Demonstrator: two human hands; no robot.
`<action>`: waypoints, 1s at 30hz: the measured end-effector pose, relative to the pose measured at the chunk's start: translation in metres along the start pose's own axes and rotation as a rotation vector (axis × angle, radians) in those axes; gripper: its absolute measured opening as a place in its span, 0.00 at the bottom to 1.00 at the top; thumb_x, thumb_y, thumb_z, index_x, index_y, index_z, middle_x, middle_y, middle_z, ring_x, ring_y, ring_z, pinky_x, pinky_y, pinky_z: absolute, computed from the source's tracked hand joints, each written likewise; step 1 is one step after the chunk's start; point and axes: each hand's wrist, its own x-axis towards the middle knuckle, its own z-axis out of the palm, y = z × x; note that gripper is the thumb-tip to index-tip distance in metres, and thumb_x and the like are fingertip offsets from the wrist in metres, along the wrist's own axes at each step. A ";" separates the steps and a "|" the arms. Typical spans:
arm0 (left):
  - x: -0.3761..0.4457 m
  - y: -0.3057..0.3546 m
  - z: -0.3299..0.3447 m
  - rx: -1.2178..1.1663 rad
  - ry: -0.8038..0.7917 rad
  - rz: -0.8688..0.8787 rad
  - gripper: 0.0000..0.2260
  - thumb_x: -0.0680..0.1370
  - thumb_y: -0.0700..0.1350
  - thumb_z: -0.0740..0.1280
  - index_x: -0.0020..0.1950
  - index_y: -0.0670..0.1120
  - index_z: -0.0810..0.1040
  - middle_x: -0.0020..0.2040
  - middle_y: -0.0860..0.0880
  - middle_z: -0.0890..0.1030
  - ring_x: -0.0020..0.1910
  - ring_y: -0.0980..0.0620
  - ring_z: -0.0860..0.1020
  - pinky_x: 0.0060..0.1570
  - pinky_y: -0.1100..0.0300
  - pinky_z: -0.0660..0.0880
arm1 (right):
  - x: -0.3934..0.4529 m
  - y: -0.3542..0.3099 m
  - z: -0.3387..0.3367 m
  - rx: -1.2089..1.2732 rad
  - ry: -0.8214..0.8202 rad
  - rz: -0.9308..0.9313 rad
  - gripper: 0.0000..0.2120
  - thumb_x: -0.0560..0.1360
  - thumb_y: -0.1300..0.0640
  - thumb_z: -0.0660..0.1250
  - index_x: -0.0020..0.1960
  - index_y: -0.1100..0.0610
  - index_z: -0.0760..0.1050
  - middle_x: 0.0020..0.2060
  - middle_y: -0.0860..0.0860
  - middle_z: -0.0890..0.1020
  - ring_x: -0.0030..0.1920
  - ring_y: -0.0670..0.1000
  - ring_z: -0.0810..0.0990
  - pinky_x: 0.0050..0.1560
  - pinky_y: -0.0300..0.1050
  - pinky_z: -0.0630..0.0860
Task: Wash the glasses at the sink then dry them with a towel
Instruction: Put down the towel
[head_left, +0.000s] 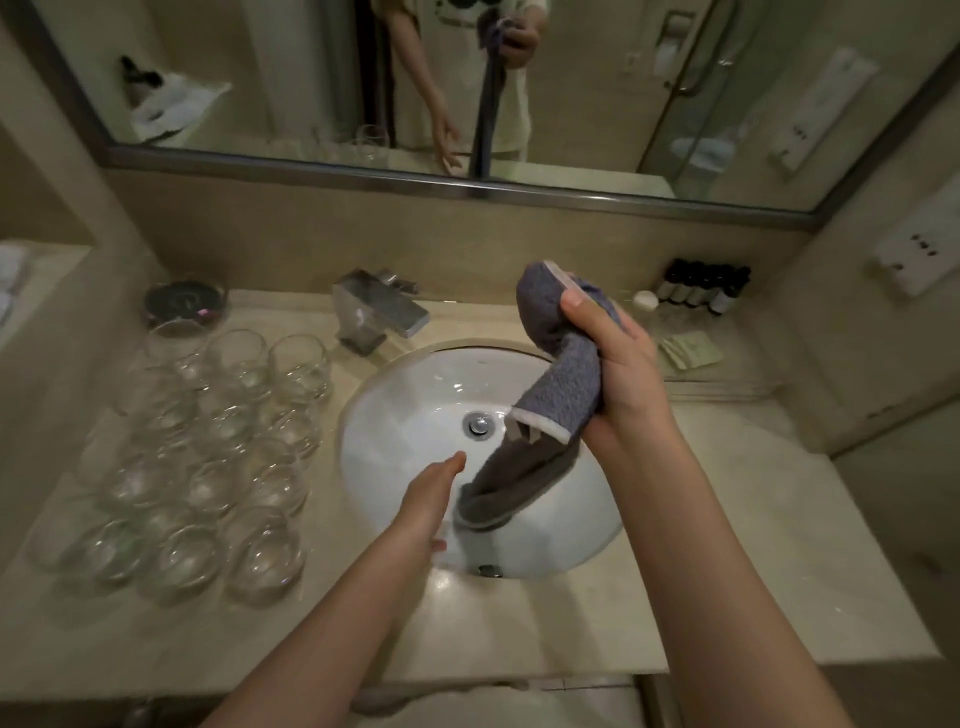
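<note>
Right hand (613, 358) was clamped round the towel (550, 384), held over the sink (395, 395); towel's long axis hung down toward the near rim. Left hand (434, 488) was flat, fingers straight, beside the towel's lower end; contact unclear. Glasses (208, 452) stood clustered on the surface's left side, nearer the left hand, likely its next reach.

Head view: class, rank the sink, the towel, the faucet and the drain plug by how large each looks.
1. sink
2. towel, held by the right hand, nearer the camera
3. faucet
4. drain plug
</note>
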 end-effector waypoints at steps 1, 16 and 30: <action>0.007 0.000 0.010 -0.042 -0.044 -0.044 0.18 0.80 0.60 0.60 0.64 0.52 0.73 0.61 0.49 0.72 0.56 0.44 0.72 0.51 0.48 0.71 | 0.002 -0.010 0.001 0.011 -0.007 -0.030 0.06 0.75 0.66 0.66 0.51 0.61 0.79 0.41 0.53 0.85 0.41 0.48 0.84 0.47 0.40 0.80; 0.040 0.068 0.113 -0.548 -0.080 0.315 0.14 0.81 0.45 0.63 0.62 0.38 0.77 0.58 0.38 0.81 0.55 0.44 0.81 0.55 0.52 0.77 | 0.045 -0.086 -0.094 -0.041 0.042 -0.245 0.17 0.70 0.61 0.67 0.58 0.63 0.77 0.49 0.55 0.83 0.48 0.48 0.84 0.48 0.38 0.79; 0.034 0.178 0.291 -0.200 -0.150 0.737 0.06 0.78 0.45 0.68 0.54 0.47 0.76 0.46 0.47 0.84 0.41 0.55 0.83 0.40 0.63 0.79 | 0.155 -0.083 -0.221 -0.651 0.400 -0.502 0.08 0.77 0.57 0.68 0.53 0.47 0.73 0.53 0.48 0.74 0.47 0.30 0.74 0.47 0.26 0.69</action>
